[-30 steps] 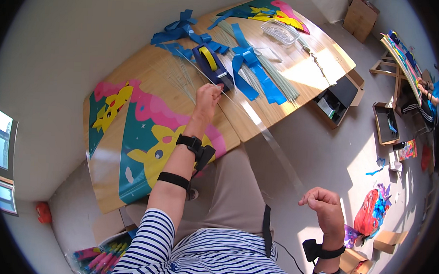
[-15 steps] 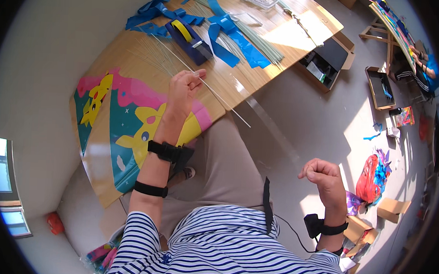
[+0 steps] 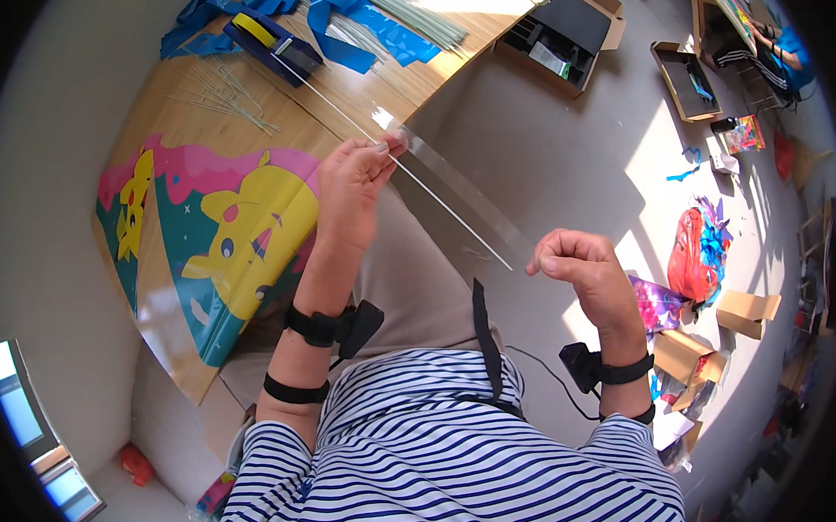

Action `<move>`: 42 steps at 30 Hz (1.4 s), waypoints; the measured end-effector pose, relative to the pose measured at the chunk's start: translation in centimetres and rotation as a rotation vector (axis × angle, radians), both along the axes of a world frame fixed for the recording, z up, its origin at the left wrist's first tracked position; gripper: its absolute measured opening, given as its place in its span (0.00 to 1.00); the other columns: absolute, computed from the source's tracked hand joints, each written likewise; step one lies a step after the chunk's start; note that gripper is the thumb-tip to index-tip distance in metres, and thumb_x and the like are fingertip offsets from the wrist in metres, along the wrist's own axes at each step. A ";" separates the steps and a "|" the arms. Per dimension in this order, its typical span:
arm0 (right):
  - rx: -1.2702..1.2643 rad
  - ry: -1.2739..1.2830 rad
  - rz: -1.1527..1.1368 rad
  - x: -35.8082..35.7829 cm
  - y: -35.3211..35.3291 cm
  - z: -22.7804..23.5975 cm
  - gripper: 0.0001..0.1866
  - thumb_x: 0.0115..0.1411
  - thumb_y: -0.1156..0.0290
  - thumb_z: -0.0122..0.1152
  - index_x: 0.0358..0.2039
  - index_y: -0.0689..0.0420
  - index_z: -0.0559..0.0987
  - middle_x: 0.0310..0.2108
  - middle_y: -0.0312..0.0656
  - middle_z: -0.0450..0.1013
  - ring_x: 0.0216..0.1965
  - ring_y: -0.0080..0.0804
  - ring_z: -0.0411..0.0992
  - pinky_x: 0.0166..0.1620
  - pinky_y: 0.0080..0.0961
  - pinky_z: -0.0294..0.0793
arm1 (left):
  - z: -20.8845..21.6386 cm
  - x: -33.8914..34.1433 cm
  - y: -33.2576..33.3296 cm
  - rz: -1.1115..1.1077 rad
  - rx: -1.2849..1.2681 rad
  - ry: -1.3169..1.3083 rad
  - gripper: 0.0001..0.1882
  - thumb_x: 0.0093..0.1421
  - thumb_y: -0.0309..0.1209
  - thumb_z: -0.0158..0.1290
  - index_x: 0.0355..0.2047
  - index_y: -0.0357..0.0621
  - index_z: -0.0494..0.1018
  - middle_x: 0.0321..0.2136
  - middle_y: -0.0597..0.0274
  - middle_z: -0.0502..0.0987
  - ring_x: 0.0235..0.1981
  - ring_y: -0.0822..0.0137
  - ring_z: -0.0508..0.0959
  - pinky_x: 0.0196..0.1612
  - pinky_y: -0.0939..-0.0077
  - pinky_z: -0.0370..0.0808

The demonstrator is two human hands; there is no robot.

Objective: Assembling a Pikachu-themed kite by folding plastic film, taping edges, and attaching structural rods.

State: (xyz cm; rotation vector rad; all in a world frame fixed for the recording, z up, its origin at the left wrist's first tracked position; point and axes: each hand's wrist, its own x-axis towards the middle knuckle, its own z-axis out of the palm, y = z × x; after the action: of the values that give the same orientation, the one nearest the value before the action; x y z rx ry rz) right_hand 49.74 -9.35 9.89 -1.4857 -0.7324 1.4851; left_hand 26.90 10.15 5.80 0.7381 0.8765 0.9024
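White rod in the left hand, clear tape drawn out to the right

The left hand (image 3: 352,179) is closed in a pinch, thumb against fingers, on a thin white rod (image 3: 448,204). The grip falls around the rod's middle, probably because that balances it with one hand. The rod slants over the right-hand edge of the worktop (image 3: 299,106): its upper end overlaps the tape dispenser (image 3: 276,53) in view, though I cannot tell whether they touch, and its lower end hangs past the edge, above the floor.

The right hand (image 3: 586,268) has its thumb pressed to a curled forefinger, apparently on the near end of a clear tape strip (image 3: 463,184). The strip runs to just beside the left fingertips; whether those grip it too is unclear. Holding it out beyond the edge likely keeps the sticky side off other things.

The dispenser sits between the worktop's wall-side and right-hand edges, presumably for easy reach. Loose thin rods (image 3: 225,94) lie next to it, with blue ribbons (image 3: 333,19) and a bundle of pale rods (image 3: 415,16) farther up. A printed cartoon sheet (image 3: 238,220) lies spread toward the near corner, perhaps to leave its face accessible.
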 end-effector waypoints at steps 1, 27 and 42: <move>-0.003 -0.001 -0.002 0.0 0.0 -0.1 0.07 0.57 0.69 0.62 0.28 0.61 0.79 0.29 0.39 0.76 0.36 0.26 0.73 0.48 0.25 0.69 | 0.0 0.2 -0.2 0.013 -0.014 0.019 0.00 0.60 0.21 0.48 0.31 0.39 0.68 0.44 0.42 0.79 0.49 0.54 0.79 0.56 0.65 0.73; 0.004 -0.005 -0.004 -0.4 0.3 -0.1 0.05 0.53 0.73 0.62 0.25 0.60 0.78 0.26 0.37 0.74 0.34 0.26 0.74 0.44 0.24 0.69 | -0.5 1.5 -1.4 -0.007 -0.031 -0.019 0.02 0.57 0.22 0.48 0.30 0.40 0.70 0.43 0.48 0.80 0.50 0.62 0.78 0.58 0.71 0.68; -0.012 -0.002 0.008 -0.1 0.4 -1.2 0.05 0.51 0.73 0.61 0.26 0.61 0.79 0.27 0.41 0.77 0.32 0.23 0.71 0.42 0.21 0.67 | -1.7 -4.1 3.7 0.092 -0.064 0.168 0.02 0.60 0.24 0.47 0.32 0.41 0.69 0.35 0.52 0.82 0.40 0.63 0.81 0.48 0.70 0.74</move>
State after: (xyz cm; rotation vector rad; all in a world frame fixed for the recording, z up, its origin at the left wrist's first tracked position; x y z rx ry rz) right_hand 49.69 -8.98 8.69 -1.4950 -0.7322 1.4965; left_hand 22.84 13.85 4.10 0.7296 1.0906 0.8985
